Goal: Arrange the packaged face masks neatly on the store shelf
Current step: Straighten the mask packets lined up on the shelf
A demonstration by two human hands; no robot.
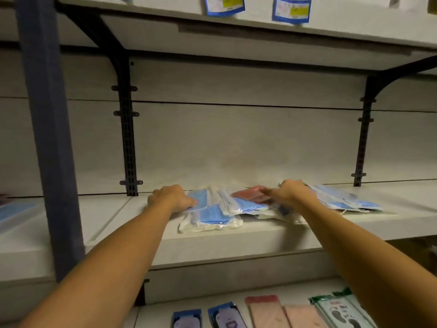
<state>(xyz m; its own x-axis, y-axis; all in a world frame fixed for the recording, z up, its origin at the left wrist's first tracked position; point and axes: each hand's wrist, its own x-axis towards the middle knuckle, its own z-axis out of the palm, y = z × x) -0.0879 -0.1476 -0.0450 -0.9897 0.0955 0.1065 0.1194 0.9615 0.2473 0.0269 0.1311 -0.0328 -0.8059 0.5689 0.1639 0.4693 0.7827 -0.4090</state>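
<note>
Middle shelf: pale grey board across centre of frame, carried on dark slotted uprights. On it, loose overlapping heap of clear-packaged face masks: blue mask packs at centre, red mask pack behind them toward back wall, more blue mask packs fanned out at right. Lone blue pack at far left edge, on neighbouring shelf section. Lower shelf, bottom of frame: row of flat packs, blue, pink, green-edged. Upper shelf, top of frame: blue-bordered price tags on front edge.
</note>
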